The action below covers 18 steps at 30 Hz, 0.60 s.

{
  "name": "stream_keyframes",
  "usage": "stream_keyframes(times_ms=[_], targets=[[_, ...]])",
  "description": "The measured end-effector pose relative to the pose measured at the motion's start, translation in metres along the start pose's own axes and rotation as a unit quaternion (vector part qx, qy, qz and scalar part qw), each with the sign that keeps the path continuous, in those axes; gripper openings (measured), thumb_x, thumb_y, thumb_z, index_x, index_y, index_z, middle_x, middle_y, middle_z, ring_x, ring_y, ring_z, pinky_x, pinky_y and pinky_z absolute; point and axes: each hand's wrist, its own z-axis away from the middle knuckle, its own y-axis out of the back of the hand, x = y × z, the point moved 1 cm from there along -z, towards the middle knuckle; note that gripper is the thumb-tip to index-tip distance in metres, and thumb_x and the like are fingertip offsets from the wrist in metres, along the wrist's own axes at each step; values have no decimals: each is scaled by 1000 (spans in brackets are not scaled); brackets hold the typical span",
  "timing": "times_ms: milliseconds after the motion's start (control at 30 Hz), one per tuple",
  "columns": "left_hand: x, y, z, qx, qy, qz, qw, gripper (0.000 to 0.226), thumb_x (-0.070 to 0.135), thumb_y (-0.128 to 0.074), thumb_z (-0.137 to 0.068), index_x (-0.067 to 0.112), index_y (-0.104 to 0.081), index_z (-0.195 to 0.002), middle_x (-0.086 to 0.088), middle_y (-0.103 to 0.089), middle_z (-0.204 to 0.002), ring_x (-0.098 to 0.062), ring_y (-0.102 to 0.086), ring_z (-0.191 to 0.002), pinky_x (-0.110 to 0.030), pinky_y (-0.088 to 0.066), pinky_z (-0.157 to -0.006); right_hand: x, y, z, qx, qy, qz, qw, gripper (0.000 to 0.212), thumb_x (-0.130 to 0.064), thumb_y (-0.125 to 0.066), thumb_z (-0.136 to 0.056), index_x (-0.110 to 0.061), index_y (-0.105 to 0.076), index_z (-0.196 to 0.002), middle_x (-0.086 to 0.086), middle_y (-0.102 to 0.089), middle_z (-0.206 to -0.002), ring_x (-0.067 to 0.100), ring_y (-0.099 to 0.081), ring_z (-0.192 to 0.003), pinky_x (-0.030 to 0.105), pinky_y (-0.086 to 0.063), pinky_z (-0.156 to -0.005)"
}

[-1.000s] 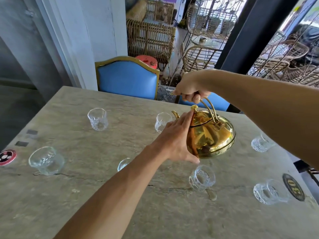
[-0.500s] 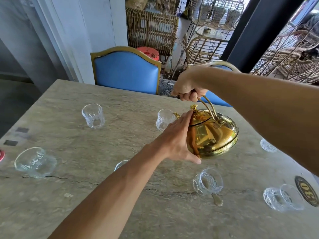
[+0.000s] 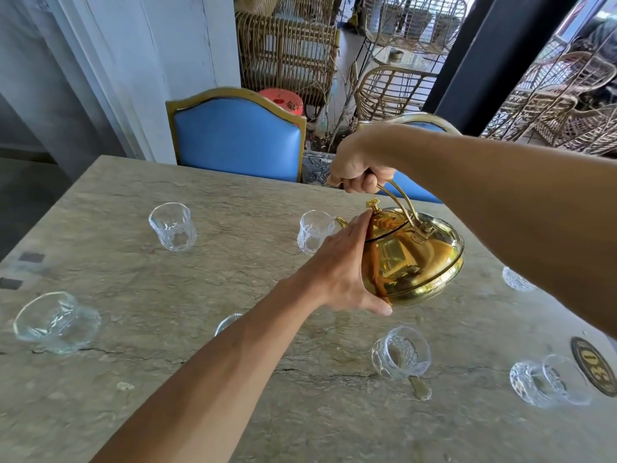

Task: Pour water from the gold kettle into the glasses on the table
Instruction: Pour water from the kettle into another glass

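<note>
The pour looks just begun: the right hand (image 3: 359, 168) grips the gold kettle (image 3: 417, 259) by its handle, tipped above the table (image 3: 167, 329) with its spout at 1 far glass (image 3: 312, 232), the left hand (image 3: 340, 265) flat against its lid, and next it wants a slow, steady tilt.

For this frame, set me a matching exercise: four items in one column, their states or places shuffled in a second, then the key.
1. right hand
2. left hand
3. gold kettle
4. numbered disc

a. tilted, spout toward a glass
b. lying flat near the table edge
c. gripping the kettle from above
d. fingers straight against the kettle's side

Pairs: 1-c, 2-d, 3-a, 4-b
</note>
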Motion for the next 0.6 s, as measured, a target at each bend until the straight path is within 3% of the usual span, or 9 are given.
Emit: stream_keyframes(times_ms=[300,600], targets=[[0,0,-2,15,-16,16,1000,150,71,-88,-46,16,-12,-162,-2,-36,-161,-22,-41,-146,-50,-38,-119,1,0,-2,-7,2,15,1000,25,-13,-31,-106,-11,-54,-97,-3,-31,-45,6,-21,-26,11,-17,-27],[-1,0,1,12,-13,1,1000,151,67,-93,-48,14,-10,-163,-2,-35,-163,-22,-40,-147,-51,-32,-122,0,-1,-3,-19,3,22,1000,26,-13,-30,-107,-13,-52,-122,-4,-32,-47,5,-21,-25,12,-18,-26]])
